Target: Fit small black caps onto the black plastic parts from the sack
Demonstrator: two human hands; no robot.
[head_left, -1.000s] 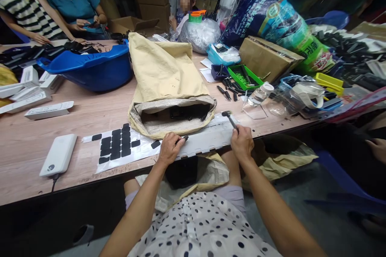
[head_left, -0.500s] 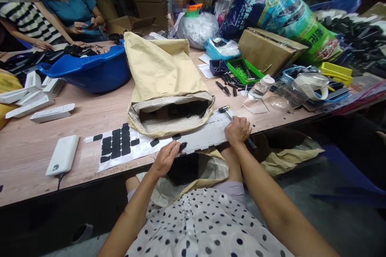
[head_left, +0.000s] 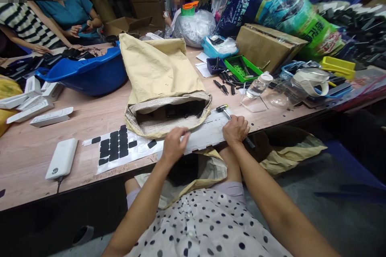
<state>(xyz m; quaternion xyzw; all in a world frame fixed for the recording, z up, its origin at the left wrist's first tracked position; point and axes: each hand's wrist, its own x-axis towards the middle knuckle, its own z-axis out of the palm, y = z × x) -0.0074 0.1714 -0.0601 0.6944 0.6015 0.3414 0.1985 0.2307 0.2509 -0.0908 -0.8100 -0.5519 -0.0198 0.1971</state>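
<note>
My right hand [head_left: 235,129] is closed round the handle of a small hammer [head_left: 223,109], whose head rests on a flat grey board [head_left: 208,132] at the table's near edge. My left hand [head_left: 174,143] lies on the left end of that board, fingers curled; what it holds, if anything, is hidden. Just behind the board lies a tan paper sack [head_left: 164,84] with its mouth open toward me and dark parts inside. To the left is a white sheet with several black pads [head_left: 116,147].
A white power bank [head_left: 62,158] lies at the near left, and a blue tub [head_left: 87,71] and white boxes [head_left: 33,104] behind it. A green tray [head_left: 243,69], a plastic bottle [head_left: 259,85], a cardboard box [head_left: 267,50] and bags crowd the right. Other people work at the far left.
My left hand held a small black part at the table edge, then moved up onto the board. My right hand lowered the hammer so its head rests on the board.
</note>
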